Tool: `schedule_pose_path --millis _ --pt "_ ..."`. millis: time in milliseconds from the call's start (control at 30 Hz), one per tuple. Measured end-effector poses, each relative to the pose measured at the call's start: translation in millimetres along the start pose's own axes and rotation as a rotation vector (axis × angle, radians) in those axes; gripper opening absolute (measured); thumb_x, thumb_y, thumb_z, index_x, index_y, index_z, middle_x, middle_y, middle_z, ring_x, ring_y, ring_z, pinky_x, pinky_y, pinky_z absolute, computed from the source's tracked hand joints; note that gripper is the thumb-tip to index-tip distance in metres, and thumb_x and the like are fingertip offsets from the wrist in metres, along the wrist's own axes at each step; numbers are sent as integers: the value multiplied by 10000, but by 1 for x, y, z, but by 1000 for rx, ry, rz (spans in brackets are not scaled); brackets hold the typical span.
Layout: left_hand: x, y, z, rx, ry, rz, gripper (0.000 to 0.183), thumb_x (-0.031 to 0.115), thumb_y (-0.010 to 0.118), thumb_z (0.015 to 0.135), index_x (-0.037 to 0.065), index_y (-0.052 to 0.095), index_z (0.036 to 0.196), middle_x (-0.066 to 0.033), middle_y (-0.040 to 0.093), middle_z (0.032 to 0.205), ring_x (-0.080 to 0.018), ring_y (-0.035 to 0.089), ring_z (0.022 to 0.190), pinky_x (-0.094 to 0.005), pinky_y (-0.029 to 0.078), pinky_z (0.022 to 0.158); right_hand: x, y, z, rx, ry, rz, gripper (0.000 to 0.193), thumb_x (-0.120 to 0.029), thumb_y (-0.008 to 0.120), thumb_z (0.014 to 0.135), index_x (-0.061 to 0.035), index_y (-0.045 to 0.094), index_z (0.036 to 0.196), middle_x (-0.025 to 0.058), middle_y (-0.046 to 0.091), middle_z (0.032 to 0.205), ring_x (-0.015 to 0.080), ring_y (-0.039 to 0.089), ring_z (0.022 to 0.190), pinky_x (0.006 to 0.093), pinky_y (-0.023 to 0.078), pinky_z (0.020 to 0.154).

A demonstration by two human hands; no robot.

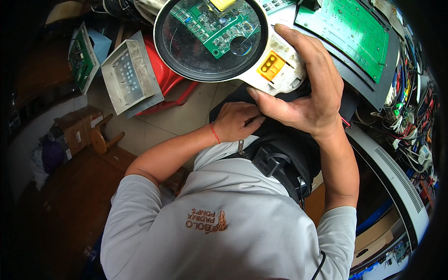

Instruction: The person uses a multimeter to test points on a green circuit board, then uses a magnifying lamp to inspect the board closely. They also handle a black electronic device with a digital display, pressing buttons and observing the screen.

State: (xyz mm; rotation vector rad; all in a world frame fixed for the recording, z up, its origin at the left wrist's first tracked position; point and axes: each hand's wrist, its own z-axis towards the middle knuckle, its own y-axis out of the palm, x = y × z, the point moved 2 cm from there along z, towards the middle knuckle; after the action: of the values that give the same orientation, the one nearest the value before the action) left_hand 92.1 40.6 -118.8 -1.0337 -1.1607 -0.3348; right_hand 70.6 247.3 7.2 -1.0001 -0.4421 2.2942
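Clamping magnifier (228, 70) by white housing (290, 60): R hand (315, 95). L hand (237, 122) curled below, can't tell if empty. Prob. stiff, bit heavy; glass (191, 51) fragile, grip housing.

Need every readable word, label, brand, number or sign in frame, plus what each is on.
Grey shirt: brown embroidered lettering, upside down; legible, but I don't copy wording or brands.
Large green circuit board: markings too small to read.
Cardboard box: pale label, too small to read.
Smaller circuit board through magnifying lens: markings too small.
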Motion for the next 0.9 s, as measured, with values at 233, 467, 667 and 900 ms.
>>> schedule_pose_path --millis 233,467,667,900 --pt "-2 1 0 25 27 -6 134 211 758 942 92 754 1004 -104 736 873 -363 725 804 -485 567 691 -2 -1 0 -5 9 -6 830 -209 964 695 121 623 1376 266 731 1319 370 748 1118 423 596 969" --pt "-2 1 0 23 31 6 131 205 760 941 93 756 1010 -104 734 870 -363 723 799 -486 564 682 -1 0 0 -4 8 5 836 -211 966 700 118 617 1384 268 728 1327 371 748 1120 422 597 968" --pt "0 1 0 26 23 9 134 203 760 943 90 761 1016 -110 747 898 -368 729 819 -487 574 713 0 0 0 -4 5 -2 839 -218 969 703 118 616 1386 269 728 1324 369 749 1120 420 598 966" --pt "0 1 0 -2 -7 12 135 195 762 940 87 770 1021 -114 755 918 -371 736 836 -488 580 725 1 1 -1 -1 4 3 841 -224 971 705 118 620 1389 265 732 1317 361 753 1119 409 599 966"
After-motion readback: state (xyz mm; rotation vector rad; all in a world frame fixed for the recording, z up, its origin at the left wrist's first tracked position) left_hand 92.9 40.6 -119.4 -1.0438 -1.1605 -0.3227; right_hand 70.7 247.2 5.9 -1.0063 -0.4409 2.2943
